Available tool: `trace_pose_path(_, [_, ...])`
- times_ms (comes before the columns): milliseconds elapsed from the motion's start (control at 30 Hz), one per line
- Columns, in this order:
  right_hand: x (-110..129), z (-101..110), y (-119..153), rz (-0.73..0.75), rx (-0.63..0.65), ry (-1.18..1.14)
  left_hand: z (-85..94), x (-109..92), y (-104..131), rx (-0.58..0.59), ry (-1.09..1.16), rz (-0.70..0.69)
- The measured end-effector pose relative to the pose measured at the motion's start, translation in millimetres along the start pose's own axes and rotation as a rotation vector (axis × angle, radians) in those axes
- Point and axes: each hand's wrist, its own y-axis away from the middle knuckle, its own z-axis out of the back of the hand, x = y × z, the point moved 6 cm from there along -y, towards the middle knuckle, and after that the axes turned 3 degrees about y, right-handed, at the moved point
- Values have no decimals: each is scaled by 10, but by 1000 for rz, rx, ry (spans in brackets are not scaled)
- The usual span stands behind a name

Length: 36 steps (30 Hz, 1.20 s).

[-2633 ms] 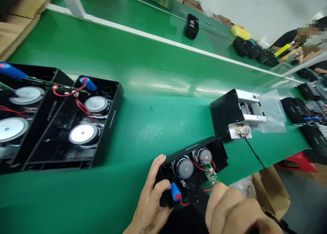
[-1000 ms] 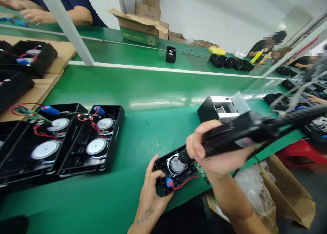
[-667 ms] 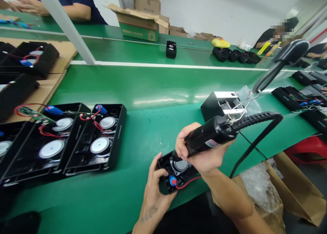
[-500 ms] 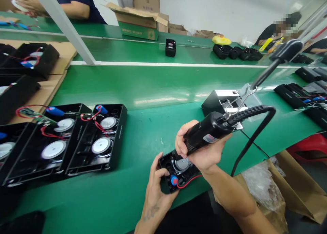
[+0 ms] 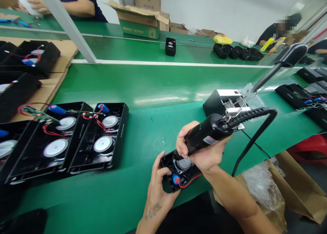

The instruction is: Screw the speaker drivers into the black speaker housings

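An electric screwdriver (image 5: 206, 136), absent at first, has been taken up in the right hand (image 5: 201, 152) and lowered, tip down, onto the speaker housing (image 5: 178, 169).

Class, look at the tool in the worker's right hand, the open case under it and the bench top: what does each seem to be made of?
Electric screwdriver: probably black plastic, semi-gloss, printed label. Speaker case: likely moulded black plastic, thin walls, faint sheen. Bench top: green mat, perhaps rubber or PVC, smooth with soft light reflections.
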Motion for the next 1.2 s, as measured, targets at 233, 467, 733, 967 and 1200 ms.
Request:
trace_pose_path(233, [-27,12,-11,-16,-21,26,-18,38,18,10,0,20])
trace_pose_path(467, [-44,6,0,-6,25,12,-13,25,1,-14,0,5])
trace_pose_path(733, [-143,-94,-30,-96,112,-3,-33,58,27,-53,48,92])
trace_pose_path(967, [-140,-89,-18,-87,118,-3,-40,54,28,-60,51,74])
trace_pose_path(1200, [-122,-77,-8,-18,170,-52,-34,52,24,-52,35,77])
